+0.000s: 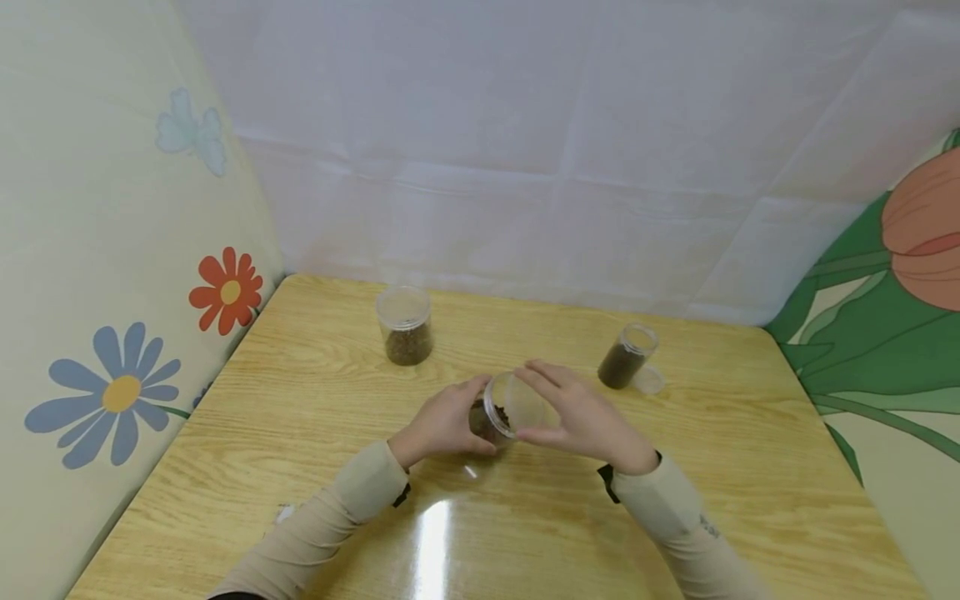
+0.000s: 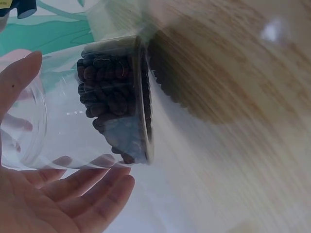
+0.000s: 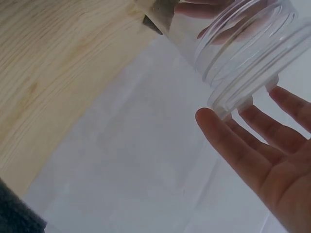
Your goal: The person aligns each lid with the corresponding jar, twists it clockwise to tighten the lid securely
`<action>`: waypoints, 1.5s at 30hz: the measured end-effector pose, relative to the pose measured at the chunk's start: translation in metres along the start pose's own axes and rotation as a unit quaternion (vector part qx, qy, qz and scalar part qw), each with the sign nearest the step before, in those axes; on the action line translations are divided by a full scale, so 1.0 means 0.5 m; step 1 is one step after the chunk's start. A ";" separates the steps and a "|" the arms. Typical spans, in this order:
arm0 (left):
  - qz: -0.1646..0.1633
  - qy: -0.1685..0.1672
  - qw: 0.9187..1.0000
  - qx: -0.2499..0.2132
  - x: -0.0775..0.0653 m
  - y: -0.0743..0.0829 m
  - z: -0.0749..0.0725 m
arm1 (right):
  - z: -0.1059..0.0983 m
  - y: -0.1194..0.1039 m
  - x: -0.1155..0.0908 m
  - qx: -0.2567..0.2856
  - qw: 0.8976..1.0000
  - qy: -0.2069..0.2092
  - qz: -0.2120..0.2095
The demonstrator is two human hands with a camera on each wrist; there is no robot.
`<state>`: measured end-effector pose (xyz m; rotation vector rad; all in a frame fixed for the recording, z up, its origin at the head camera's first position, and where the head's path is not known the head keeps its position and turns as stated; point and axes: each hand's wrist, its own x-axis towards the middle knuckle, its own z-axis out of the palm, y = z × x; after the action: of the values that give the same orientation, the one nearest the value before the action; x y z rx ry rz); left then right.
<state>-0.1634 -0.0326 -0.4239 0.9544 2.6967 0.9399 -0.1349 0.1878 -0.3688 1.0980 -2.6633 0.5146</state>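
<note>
My left hand (image 1: 448,421) grips a clear jar (image 2: 60,121) round its side. Dark beans (image 2: 108,90) lie in its bottom part. The jar's mouth is tilted to the right in the head view. A clear round lid (image 3: 265,73) is pinched between the thumb and fingers of my right hand (image 1: 588,421). It stands right in front of the threaded jar mouth (image 3: 238,41), at a slight angle to it. Whether lid and rim touch at one edge, I cannot tell.
A wide clear jar (image 1: 408,340) with brown contents stands at the back left of the wooden table (image 1: 315,400). Back right is a narrower uncapped jar (image 1: 622,362) of dark contents, with a clear lid (image 1: 648,381) beside it. White cloth (image 1: 480,167) hangs behind.
</note>
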 end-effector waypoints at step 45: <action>-0.024 -0.023 0.994 0.106 0.010 0.022 -0.014 | 0.040 -0.003 -0.001 0.067 0.993 -0.004 0.093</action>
<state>-0.1638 -0.0267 -0.4111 0.9298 2.8084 0.6230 -0.1348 0.1790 -0.3870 0.8895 -2.7878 0.7335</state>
